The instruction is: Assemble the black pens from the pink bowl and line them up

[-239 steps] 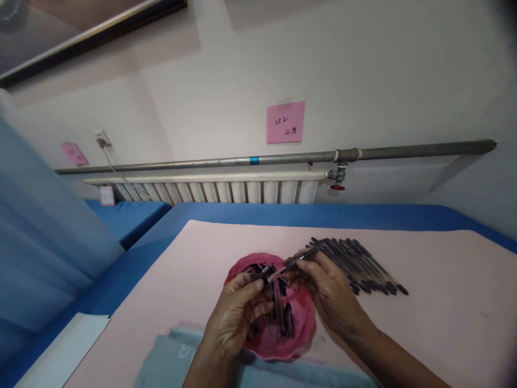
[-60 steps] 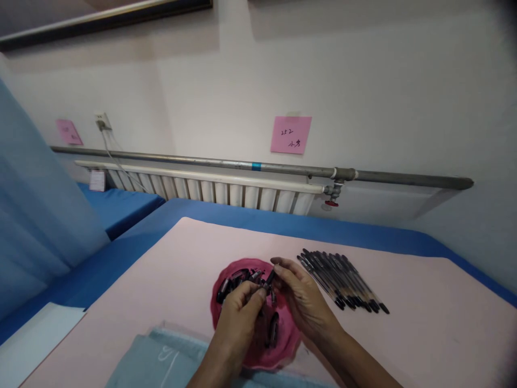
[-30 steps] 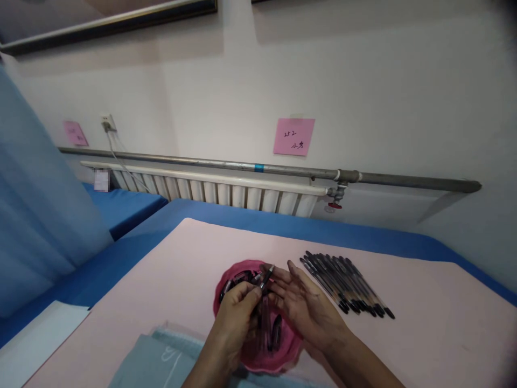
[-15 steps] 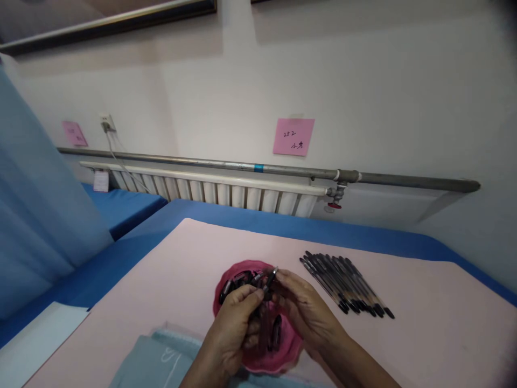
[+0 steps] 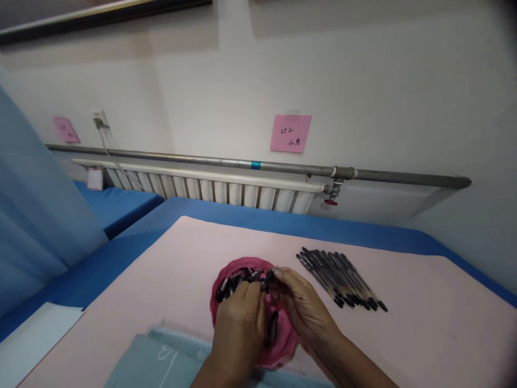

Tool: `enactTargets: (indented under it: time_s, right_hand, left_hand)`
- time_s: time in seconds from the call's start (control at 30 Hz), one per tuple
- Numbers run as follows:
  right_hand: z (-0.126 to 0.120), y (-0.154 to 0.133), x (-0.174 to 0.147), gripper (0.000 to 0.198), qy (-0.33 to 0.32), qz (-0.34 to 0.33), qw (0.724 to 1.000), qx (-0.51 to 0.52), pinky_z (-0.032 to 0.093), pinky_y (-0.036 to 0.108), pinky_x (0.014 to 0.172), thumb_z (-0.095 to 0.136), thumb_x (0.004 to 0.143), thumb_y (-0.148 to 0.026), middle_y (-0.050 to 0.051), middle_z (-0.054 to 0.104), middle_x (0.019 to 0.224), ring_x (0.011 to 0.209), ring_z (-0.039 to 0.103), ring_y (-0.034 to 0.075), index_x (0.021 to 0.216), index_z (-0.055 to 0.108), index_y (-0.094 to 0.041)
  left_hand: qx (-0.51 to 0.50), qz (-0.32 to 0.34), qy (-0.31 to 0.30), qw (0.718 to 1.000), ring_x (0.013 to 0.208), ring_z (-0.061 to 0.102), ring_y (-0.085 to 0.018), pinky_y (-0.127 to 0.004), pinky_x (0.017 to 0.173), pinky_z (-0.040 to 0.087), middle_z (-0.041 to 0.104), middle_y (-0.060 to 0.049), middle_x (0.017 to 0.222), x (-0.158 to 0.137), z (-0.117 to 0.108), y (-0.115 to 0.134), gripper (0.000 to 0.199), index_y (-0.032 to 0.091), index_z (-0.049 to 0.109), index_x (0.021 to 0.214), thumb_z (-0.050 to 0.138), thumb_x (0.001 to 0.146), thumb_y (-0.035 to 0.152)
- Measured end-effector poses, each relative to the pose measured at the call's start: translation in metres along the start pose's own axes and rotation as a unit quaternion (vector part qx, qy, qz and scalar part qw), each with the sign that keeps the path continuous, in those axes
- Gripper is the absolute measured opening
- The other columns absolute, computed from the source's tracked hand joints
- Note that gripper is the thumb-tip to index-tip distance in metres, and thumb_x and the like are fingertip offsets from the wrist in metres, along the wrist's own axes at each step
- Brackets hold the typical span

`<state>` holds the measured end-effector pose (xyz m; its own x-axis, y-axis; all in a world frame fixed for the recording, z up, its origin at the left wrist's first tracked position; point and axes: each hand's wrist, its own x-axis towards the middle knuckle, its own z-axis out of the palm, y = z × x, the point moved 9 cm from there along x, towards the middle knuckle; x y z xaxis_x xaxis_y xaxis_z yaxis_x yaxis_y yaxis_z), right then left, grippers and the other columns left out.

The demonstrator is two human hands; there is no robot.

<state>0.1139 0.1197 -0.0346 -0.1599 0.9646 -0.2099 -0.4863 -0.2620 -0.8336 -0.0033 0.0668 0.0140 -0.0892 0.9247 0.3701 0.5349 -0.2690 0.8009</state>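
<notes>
On pink surface (image 5: 424, 318): pink bowl (image 5: 288, 342) of loose parts (image 5: 224, 289), pens (image 5: 343, 277) laid alongside. Above bowl, left hand (image 5: 240, 326) is clamped on dark pen part (image 5: 267, 279); right hand (image 5: 302, 302) half-curled against it, hold can't be told. Part could be dropped if pinch slips.

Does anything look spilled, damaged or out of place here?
Nothing looks spilled or damaged. One oddity: a pixelated patch near the radiator, at left, obscures whatever is there. The pens make a slightly uneven row on the pink sheet, and dark parts lie jumbled in the pink bowl, but neither seems out of place.
</notes>
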Motion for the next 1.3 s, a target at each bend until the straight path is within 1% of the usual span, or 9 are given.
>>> enactTargets:
  time_s: [0.17,0.3,0.53,0.63,0.83,1.0,1.17,1.23,1.3]
  right_hand:
    - [0.001,-0.004,0.001,0.021,-0.002,-0.02,0.999,-0.034,0.037,0.024,0.052,0.078,0.059,-0.032,-0.002,0.059,0.06,0.054,0.049,0.011,0.062,0.064,-0.017]
    - [0.002,-0.016,0.003,0.024,-0.019,-0.057,0.99,-0.124,0.036,0.025,0.051,0.072,0.065,-0.038,0.0,0.062,0.062,0.05,0.047,0.011,0.076,0.069,-0.017]
    - [-0.008,-0.065,0.0,0.01,0.021,-0.207,0.911,-0.357,0.039,0.03,0.066,0.058,0.074,-0.025,0.0,0.066,0.075,0.071,0.056,0.018,0.076,0.068,-0.022]
    - [0.008,-0.067,-0.004,0.014,-0.04,-0.272,0.82,-0.501,0.038,0.033,0.072,0.053,0.077,-0.019,0.003,0.067,0.083,0.08,0.056,0.02,0.077,0.067,-0.022]
    - [0.039,-0.021,-0.014,0.021,-0.191,-0.305,0.544,-0.758,0.028,0.038,0.076,0.05,0.08,-0.009,0.007,0.068,0.087,0.087,0.05,0.023,0.081,0.067,-0.021]
    - [0.039,-0.006,-0.012,0.014,-0.161,-0.263,0.443,-0.842,0.025,0.038,0.069,0.055,0.077,-0.01,0.009,0.066,0.08,0.078,0.051,0.023,0.071,0.065,-0.019]
    - [0.042,-0.007,-0.014,0.014,-0.148,-0.255,0.435,-0.85,0.028,0.04,0.072,0.055,0.076,-0.008,0.01,0.066,0.08,0.079,0.054,0.025,0.072,0.064,-0.018]
    - [0.045,-0.017,-0.016,0.016,-0.137,-0.278,0.472,-0.825,0.031,0.042,0.076,0.052,0.079,-0.008,0.009,0.066,0.084,0.083,0.055,0.026,0.078,0.064,-0.019]
    - [0.045,-0.033,-0.016,0.018,-0.115,-0.307,0.546,-0.771,0.036,0.042,0.079,0.049,0.084,-0.011,0.007,0.066,0.089,0.086,0.056,0.024,0.091,0.063,-0.02]
  left_hand:
    - [0.023,0.021,0.0,1.0,0.08,0.06,-0.024,-0.034,0.078,0.041,0.067,-0.011,0.084,0.001,-0.001,0.002,0.022,0.022,0.069,0.087,0.048,0.083,0.021]
    - [-0.053,-0.047,0.018,0.997,0.079,0.06,-0.021,-0.03,0.076,0.042,0.068,-0.007,0.085,0.007,-0.013,-0.009,0.018,0.022,0.067,0.084,0.05,0.083,0.025]
    - [-0.204,-0.201,0.051,0.957,0.066,0.054,-0.013,-0.021,0.059,0.04,0.063,0.001,0.069,0.007,-0.027,-0.041,0.019,0.019,0.064,0.078,0.058,0.077,0.037]
    - [-0.234,-0.226,0.062,0.944,0.062,0.05,-0.011,-0.02,0.056,0.038,0.059,0.004,0.065,0.009,-0.03,-0.052,0.022,0.018,0.062,0.074,0.06,0.074,0.04]
    - [-0.234,-0.239,0.051,0.941,0.058,0.048,-0.011,-0.02,0.054,0.037,0.055,0.004,0.062,0.01,-0.026,-0.06,0.021,0.018,0.061,0.073,0.06,0.073,0.038]
    - [-0.228,-0.227,0.012,0.947,0.059,0.048,-0.011,-0.022,0.056,0.037,0.055,0.003,0.063,0.01,-0.013,-0.057,0.019,0.017,0.06,0.072,0.059,0.074,0.036]
    - [-0.214,-0.227,-0.013,0.95,0.063,0.05,-0.013,-0.023,0.058,0.038,0.056,0.002,0.066,0.009,-0.009,-0.057,0.018,0.017,0.061,0.076,0.057,0.076,0.035]
    - [-0.213,-0.222,-0.02,0.951,0.064,0.051,-0.013,-0.023,0.059,0.039,0.057,0.002,0.067,0.009,-0.009,-0.056,0.018,0.017,0.061,0.076,0.057,0.075,0.035]
    - [-0.211,-0.212,-0.031,0.954,0.065,0.051,-0.014,-0.024,0.06,0.04,0.059,0.001,0.069,0.01,-0.009,-0.055,0.017,0.017,0.061,0.077,0.056,0.075,0.034]
